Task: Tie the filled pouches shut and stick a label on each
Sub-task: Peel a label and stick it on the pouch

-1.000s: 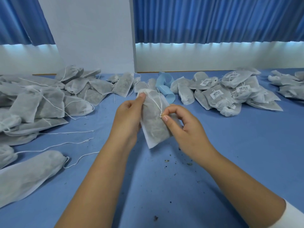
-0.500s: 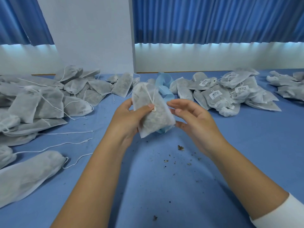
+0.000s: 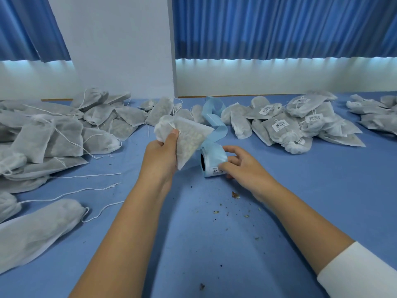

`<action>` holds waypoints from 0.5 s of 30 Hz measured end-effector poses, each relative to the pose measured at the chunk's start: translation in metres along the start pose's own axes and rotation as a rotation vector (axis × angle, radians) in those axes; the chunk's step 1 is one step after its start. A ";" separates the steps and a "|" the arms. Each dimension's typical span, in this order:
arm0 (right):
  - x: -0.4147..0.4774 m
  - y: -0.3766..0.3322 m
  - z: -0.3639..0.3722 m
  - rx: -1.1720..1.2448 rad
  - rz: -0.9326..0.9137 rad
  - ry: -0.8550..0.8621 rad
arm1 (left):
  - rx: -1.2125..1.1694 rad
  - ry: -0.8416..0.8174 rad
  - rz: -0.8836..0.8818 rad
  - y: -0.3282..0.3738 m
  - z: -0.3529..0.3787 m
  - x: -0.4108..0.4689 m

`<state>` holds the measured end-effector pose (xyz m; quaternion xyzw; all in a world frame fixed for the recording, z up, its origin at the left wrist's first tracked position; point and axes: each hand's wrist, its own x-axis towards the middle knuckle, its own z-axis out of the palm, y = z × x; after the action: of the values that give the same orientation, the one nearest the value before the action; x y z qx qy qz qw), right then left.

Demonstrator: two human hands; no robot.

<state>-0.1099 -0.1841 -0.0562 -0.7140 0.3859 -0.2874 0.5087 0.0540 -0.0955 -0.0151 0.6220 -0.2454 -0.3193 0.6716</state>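
My left grip (image 3: 160,157) holds a white non-woven drawstring pouch (image 3: 189,138) with pale filling, its cinched neck up. Its lower corner overlaps the pale blue label roll (image 3: 214,158), which lies on its side on the counter (image 3: 214,244), its strip trailing away. My right grip (image 3: 242,168) curls round the roll's end, fingertips on a white printed label (image 3: 216,170). Unlabelled pouches (image 3: 64,134) are heaped on the left and labelled pouches (image 3: 285,125) on the right.

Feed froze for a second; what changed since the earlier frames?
The right hand let go of the pouch and dropped to the label roll, fingertips at its outer label. The left hand, now holding the pouch alone, swung it up and left. The piles on both sides stayed put.
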 end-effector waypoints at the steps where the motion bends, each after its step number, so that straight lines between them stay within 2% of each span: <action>1: 0.000 -0.001 0.000 0.028 0.003 0.001 | 0.015 -0.008 0.015 0.000 0.001 -0.001; 4: -0.004 -0.001 0.001 0.101 -0.021 -0.017 | 0.104 0.000 0.088 -0.002 0.004 -0.002; 7: -0.014 -0.005 0.004 0.045 -0.103 -0.095 | 0.137 0.003 0.147 -0.003 0.007 -0.005; 15: -0.024 -0.014 0.011 -0.010 -0.153 -0.135 | 0.345 -0.037 0.034 -0.010 0.004 0.002</action>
<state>-0.1105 -0.1560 -0.0466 -0.7616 0.2963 -0.2748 0.5067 0.0506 -0.0998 -0.0248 0.7177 -0.3192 -0.2724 0.5557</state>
